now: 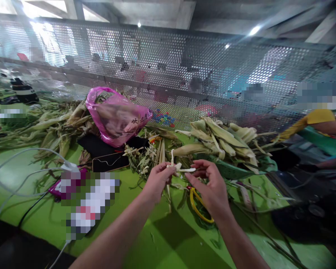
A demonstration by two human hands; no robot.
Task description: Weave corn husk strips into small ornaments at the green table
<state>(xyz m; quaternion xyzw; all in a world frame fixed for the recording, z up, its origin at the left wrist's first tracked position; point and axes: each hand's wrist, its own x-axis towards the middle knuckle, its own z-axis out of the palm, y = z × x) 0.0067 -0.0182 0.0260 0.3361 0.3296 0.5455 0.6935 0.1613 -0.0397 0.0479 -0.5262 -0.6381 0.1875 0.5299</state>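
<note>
My left hand (pixel 160 181) pinches a folded piece of pale corn husk (pixel 177 167) between thumb and fingers. A thin white end of the husk reaches out to the right, and a narrow strip stands up above the fingertips. Close to that end is my right hand (pixel 210 183), its thumb and fingers apart around the tip; no firm grip on it shows. Under the right hand a yellow looped handle (pixel 197 209) with a red part lies on the table; it looks like scissors. Cut husk scraps (pixel 142 158) lie heaped behind the left hand.
A green basket (pixel 235 170) piled with dried corn husks (pixel 221 138) stands at right. Behind sits a pink plastic bag (pixel 116 116), with a phone (pixel 110 162) before it. Cables and a power strip (pixel 93 203) occupy the left. A perforated metal screen (pixel 162 71) bounds the green table (pixel 145 239). A person in a yellow sleeve (pixel 320 116) is at right.
</note>
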